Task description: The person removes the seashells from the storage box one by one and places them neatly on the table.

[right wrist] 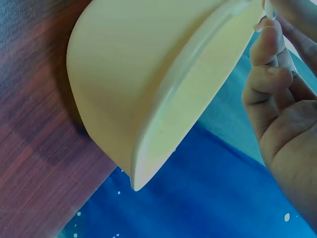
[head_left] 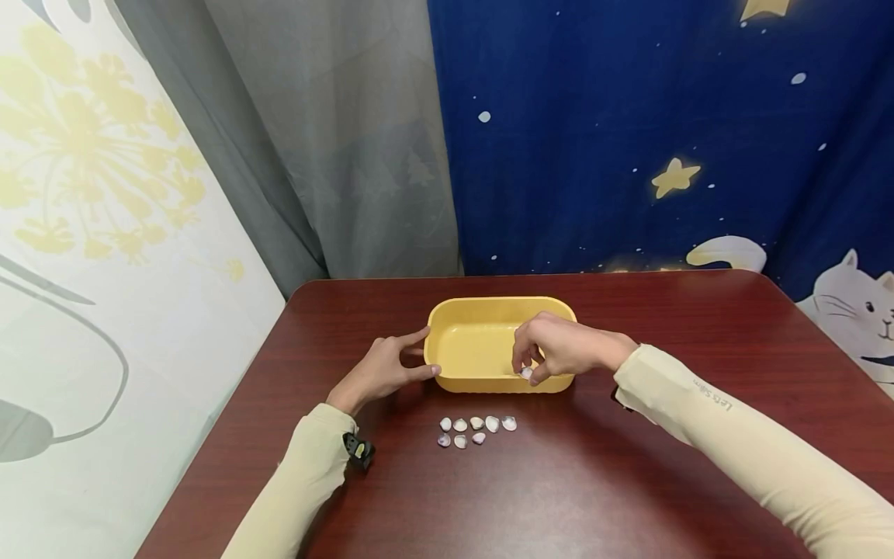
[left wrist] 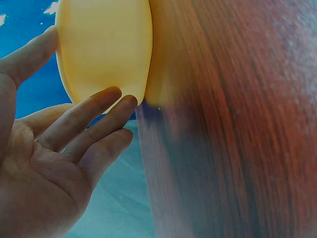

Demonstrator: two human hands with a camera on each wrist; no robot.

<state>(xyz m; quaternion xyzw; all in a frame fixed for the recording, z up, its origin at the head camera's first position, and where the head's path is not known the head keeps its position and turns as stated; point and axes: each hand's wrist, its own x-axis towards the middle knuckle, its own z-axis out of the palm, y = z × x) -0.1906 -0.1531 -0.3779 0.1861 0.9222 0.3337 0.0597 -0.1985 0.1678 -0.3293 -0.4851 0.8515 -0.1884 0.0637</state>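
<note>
Over the near rim of a yellow plastic basin (head_left: 461,384), my right hand (head_left: 562,345) pinches a small white seashell (head_left: 526,373) between thumb and fingertips. The right wrist view shows only an edge of that shell (right wrist: 269,9) at the top, with the fingers bent around it. My left hand (head_left: 384,369) lies at the basin's left end, thumb and fingers spread and fairly straight, fingertips at its wall. In front of the basin, several seashells (head_left: 477,423) lie on the table in two short rows, the back row longer. Some have purplish patches.
The dark red wooden table (head_left: 628,481) carries the basin near its middle. Behind its far edge hang a grey curtain (head_left: 363,155) and a blue one (head_left: 594,155) with stars. A white patterned panel (head_left: 140,272) stands along the left side.
</note>
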